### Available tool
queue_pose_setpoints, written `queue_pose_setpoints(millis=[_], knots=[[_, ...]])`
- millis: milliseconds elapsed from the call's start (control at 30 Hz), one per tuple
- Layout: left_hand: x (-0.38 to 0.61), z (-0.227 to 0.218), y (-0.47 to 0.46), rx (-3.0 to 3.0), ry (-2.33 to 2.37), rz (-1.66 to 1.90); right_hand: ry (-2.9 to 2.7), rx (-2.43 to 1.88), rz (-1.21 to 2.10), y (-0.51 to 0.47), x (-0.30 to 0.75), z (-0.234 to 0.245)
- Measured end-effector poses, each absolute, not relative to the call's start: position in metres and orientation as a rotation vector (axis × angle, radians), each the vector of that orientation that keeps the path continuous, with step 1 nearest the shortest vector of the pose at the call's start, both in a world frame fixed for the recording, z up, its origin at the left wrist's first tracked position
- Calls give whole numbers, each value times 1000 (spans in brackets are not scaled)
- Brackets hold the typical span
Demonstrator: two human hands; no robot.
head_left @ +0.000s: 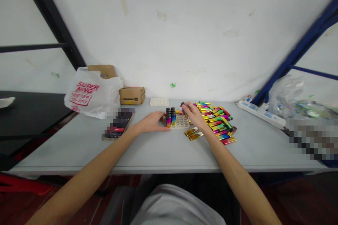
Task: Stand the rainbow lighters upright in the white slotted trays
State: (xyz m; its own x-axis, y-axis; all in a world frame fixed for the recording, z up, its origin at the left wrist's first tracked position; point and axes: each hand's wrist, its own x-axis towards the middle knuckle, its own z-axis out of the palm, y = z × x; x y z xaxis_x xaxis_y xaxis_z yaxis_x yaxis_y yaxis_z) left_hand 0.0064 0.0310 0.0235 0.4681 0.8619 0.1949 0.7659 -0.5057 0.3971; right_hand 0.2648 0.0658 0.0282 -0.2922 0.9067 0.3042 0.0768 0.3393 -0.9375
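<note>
A cream tray (pixel 181 123) with rows of round holes lies on the table in front of me. Several shiny lighters (pixel 170 117) with black tops stand upright in its left part. My left hand (pixel 152 122) rests at the tray's left end, thumb and fingers spread around the corner beside the standing lighters. Over the tray's right side, my right hand (pixel 192 112) pinches one lighter (pixel 183 106), its dark end pointing up and left; the fingers hide part of it. Right of the tray lies a loose pile of metallic multicoloured lighters (pixel 218 123).
At the left are a phone (pixel 121 122), a white plastic bag (pixel 92 93) and a small cardboard box (pixel 132 95). A second cream tray (pixel 159 102) lies by the wall. A white power strip (pixel 261 113) and clear plastic bags (pixel 287 93) are at the right.
</note>
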Motion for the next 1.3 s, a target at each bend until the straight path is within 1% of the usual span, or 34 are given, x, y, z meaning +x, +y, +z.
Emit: queue_pose_setpoints(millis=[167, 267, 333, 533, 900, 1033, 1133, 1300], knots=[[7, 25, 31, 2458, 1376, 544, -1914, -849, 609, 61, 273, 33], [7, 25, 31, 2460, 1378, 551, -1984, -874, 433, 57, 273, 36], [7, 24, 31, 2463, 1384, 552, -1967, -893, 463, 55, 273, 37], [7, 24, 31, 2470, 1383, 546, -1980, -851, 830, 45, 272, 38], [7, 22, 32, 2474, 1368, 564, -2235, -762, 893, 52, 271, 31], [6, 22, 32, 2464, 1381, 566, -2360, -774, 716, 53, 272, 32], [6, 22, 32, 2459, 1383, 558, -2340, -872, 582, 59, 279, 36], [6, 24, 31, 2461, 1404, 530, -2154, -1153, 118, 81, 301, 33]])
